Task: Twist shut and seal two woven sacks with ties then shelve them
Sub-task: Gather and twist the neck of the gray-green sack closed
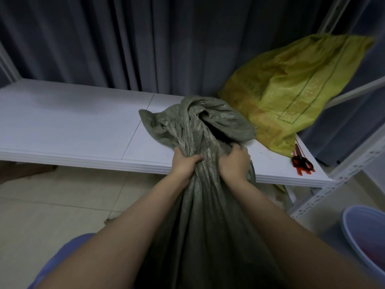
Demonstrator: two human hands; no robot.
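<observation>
A grey-green woven sack (pixel 200 215) stands between my arms in front of the white shelf (pixel 68 126). Its neck is gathered into folds and its loose mouth flops onto the shelf board. My left hand (pixel 184 163) grips the gathered neck from the left, and my right hand (pixel 234 163) grips it from the right, both just below the mouth. A yellow woven sack (pixel 291 88) lies on the shelf at the back right, leaning into the corner. Red ties (pixel 302 161) lie on the shelf's right front corner beside the yellow sack.
Dark grey curtains (pixel 145 38) hang behind the shelf. White perforated rack posts (pixel 341 176) rise at the right. A blue plastic bucket (pixel 366 238) stands on the tiled floor at the lower right. The floor (pixel 52 209) lies left of the sack.
</observation>
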